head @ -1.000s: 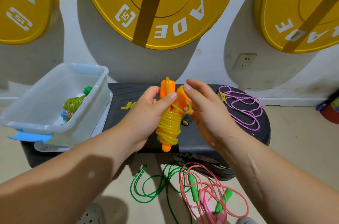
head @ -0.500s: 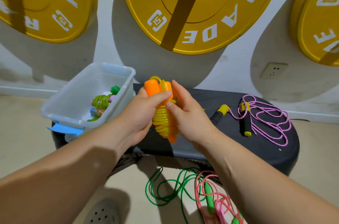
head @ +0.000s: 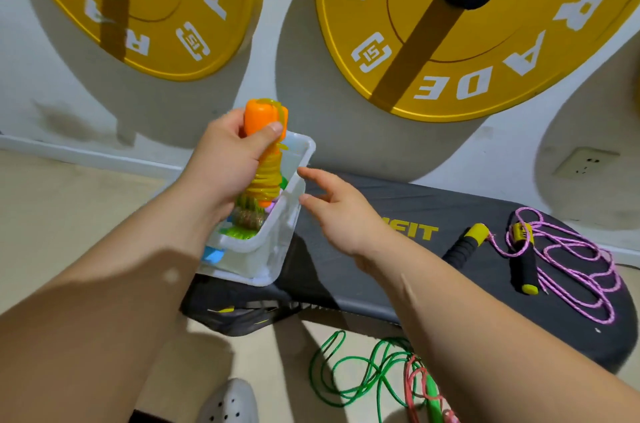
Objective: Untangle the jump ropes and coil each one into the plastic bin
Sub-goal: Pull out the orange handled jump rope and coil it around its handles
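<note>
The left hand point(head: 225, 159) is clamped around a pair of orange plastic handles with a translucent yellow vinyl rope wound tightly about them point(head: 265, 159), thumb pressed across the front of the handles near their tops. It holds this bundle upright over the clear plastic bin point(head: 277, 249), its lower end just above the coiled ropes already lying inside, a green one point(head: 247, 206) among them. The right hand point(head: 341, 214) hangs open and empty just beside the bin's near wall, fingers spread, holding nothing.

The bundle looks light, and the vinyl cord looks springy and rather slick, so the wraps may loosen once the grip lets go; the rigid handles are the sure place to hold, as the left hand does.

The bin sits on the left end of a black padded bench point(head: 398, 266). Further right on the bench lies a pink braided rope with black-and-yellow foam handles point(head: 554, 260), loosely looped and soft, best lifted by its handles. On the floor below, a green cord point(head: 363, 374) and a pink cord point(head: 415, 384) lie tangled together, not yet sorted.
</note>
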